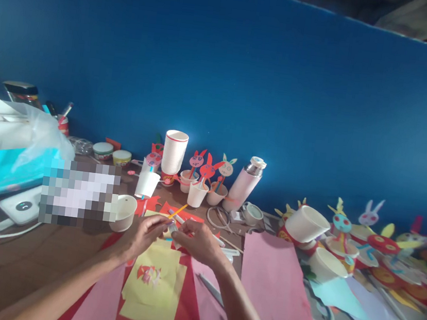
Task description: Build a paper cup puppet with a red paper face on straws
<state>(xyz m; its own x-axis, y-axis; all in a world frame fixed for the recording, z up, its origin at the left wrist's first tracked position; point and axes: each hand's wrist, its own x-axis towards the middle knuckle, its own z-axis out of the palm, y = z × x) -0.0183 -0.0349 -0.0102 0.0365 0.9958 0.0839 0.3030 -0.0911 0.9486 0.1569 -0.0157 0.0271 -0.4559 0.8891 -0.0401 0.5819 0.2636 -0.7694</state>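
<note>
My left hand (152,230) is closed in a pinch on a thin orange-yellow straw (178,211) that points up and to the right. Close beside it, my right hand (196,238) has its fingertips pressed together on a small pale, see-through piece (172,227), too small to name surely. Under both hands lie yellow paper sheets (157,303) on red and pink paper. Small red and white scraps (149,274) rest on the yellow paper. A pair of scissors or similar tool (211,288) lies partly hidden by my right forearm.
Behind my hands stand white cups with paper rabbit faces (208,170), a cup stack (174,152) and a pink flask (243,187). An open white cup (123,213) is at left, near a white power bank (19,204). More decorated cups crowd the right beside pink paper (278,292).
</note>
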